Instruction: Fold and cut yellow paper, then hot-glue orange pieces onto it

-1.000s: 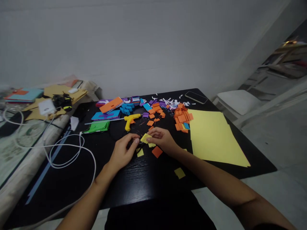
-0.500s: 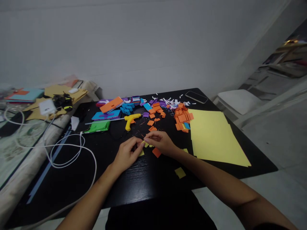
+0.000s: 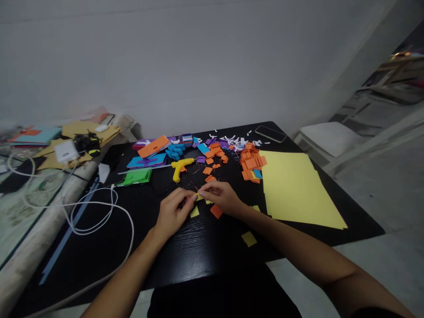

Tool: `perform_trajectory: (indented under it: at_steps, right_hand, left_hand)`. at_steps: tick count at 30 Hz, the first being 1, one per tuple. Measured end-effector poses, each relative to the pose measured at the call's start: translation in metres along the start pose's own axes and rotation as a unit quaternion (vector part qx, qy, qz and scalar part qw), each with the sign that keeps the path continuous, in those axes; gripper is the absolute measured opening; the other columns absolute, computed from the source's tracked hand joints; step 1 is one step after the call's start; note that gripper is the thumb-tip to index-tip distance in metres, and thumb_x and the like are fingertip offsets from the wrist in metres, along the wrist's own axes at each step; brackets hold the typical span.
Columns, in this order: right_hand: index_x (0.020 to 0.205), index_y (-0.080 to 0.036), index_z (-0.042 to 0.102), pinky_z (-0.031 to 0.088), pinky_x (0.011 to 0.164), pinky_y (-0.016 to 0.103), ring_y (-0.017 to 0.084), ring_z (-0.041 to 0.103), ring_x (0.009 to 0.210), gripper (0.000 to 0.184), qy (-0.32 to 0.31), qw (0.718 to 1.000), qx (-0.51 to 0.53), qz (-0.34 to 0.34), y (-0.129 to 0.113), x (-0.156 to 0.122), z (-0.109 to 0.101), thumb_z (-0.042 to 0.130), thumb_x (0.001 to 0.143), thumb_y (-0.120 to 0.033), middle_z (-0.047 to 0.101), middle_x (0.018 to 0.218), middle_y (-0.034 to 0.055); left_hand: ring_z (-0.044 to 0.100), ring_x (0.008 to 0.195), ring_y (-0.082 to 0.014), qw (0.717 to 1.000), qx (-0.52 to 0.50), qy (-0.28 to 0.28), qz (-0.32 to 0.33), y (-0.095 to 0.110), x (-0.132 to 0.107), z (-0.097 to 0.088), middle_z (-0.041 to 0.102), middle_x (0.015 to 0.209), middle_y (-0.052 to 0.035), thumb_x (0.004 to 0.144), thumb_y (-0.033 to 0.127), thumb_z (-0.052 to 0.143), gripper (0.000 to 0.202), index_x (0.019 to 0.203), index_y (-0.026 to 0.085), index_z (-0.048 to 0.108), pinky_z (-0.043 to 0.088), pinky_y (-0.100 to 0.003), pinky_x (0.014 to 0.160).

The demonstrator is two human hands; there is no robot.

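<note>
Between my two hands is a small piece of yellow paper (image 3: 198,197), pinched at its ends by the fingertips. My left hand (image 3: 173,211) is closed on its left end, thumb and fingers together. My right hand (image 3: 222,198) grips the other end, partly covering it. A yellow paper square (image 3: 194,212) lies just under the left fingertips. Beside the right hand lies an orange paper square (image 3: 216,211), and nearer the table edge is another yellow square (image 3: 249,239). Beyond the hands rests a yellow glue gun (image 3: 180,168).
Large yellow sheets (image 3: 298,190) lie on the right of the black table (image 3: 198,260). A pile of folded orange pieces (image 3: 251,162), green paper (image 3: 137,176), blue pieces (image 3: 175,151) and a phone (image 3: 270,134) are farther back. A white cable (image 3: 129,212) loops at left.
My left hand has shifted slightly left and up, uncovering more of the yellow square beneath it. The right hand stays nearly in place. Both still pinch the yellow piece.
</note>
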State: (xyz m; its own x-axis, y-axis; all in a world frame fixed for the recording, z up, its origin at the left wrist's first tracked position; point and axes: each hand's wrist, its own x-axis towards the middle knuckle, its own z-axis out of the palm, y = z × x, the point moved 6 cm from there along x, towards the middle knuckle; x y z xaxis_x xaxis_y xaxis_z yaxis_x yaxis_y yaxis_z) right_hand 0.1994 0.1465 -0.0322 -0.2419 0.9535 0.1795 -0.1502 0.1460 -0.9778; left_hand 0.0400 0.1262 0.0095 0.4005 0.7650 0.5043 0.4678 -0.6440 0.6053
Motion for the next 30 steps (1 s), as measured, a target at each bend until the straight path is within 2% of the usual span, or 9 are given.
perform_trajectory:
  at_steps: [5,13,20,23,27,30]
  right_hand:
    - [0.086,-0.020,0.076,0.052,0.080,0.030,0.018,0.066,0.087,0.017,0.013,1.000,-0.019,-0.014,-0.004,0.000,-0.002,0.076,0.080,-0.036,0.070,0.089,0.0047]
    - [0.090,-0.018,0.074,0.053,0.086,0.031,0.017,0.069,0.086,0.026,0.001,0.994,0.074,0.081,0.006,-0.002,-0.001,0.084,0.072,-0.034,0.073,0.089,0.0031]
    - [0.086,-0.018,0.074,0.054,0.090,0.035,0.019,0.071,0.090,0.026,0.016,0.994,0.074,0.076,0.007,-0.002,-0.003,0.086,0.068,-0.032,0.074,0.095,0.0049]
    - [0.084,-0.018,0.074,0.054,0.094,0.037,0.020,0.070,0.095,0.024,0.018,0.996,0.069,0.053,0.006,-0.001,-0.003,0.085,0.068,-0.031,0.074,0.101,0.0068]
    - [0.083,-0.018,0.073,0.056,0.090,0.037,0.019,0.070,0.092,0.022,0.024,0.998,0.043,0.027,0.007,-0.001,-0.003,0.083,0.070,-0.031,0.073,0.101,0.0082]
    - [0.084,-0.018,0.073,0.057,0.090,0.036,0.019,0.070,0.094,0.023,0.027,0.999,0.035,0.012,0.007,-0.001,-0.004,0.084,0.070,-0.032,0.073,0.104,0.0084]
  left_hand:
    - [0.064,0.077,-0.0146,1.000,-0.006,0.013,0.010,0.000,-0.001,-0.002,0.070,0.086,-0.0045,0.096,0.021,0.061,0.010,0.096,0.017,0.070,0.050,-0.026,0.072]
    - [0.066,0.085,-0.0168,0.999,-0.016,0.028,0.000,-0.002,0.001,-0.004,0.071,0.094,-0.0059,0.096,0.025,0.063,0.012,0.101,0.020,0.073,0.053,-0.029,0.077]
    - [0.066,0.083,-0.0168,0.993,-0.032,0.032,-0.105,-0.021,0.000,0.000,0.068,0.098,-0.0053,0.090,0.038,0.069,0.032,0.116,0.020,0.064,0.056,-0.030,0.077]
    - [0.069,0.086,-0.0175,0.987,-0.072,0.025,-0.144,-0.028,-0.003,0.004,0.071,0.102,-0.0062,0.089,0.040,0.070,0.035,0.117,0.020,0.062,0.057,-0.031,0.080]
    - [0.071,0.096,-0.0207,0.974,-0.121,0.007,-0.189,-0.035,-0.006,0.010,0.072,0.109,-0.0080,0.089,0.043,0.070,0.038,0.118,0.020,0.060,0.058,-0.034,0.084]
    - [0.072,0.094,-0.0207,0.964,-0.164,0.007,-0.208,-0.038,-0.006,0.013,0.072,0.107,-0.0081,0.087,0.043,0.070,0.039,0.116,0.019,0.059,0.058,-0.033,0.083]
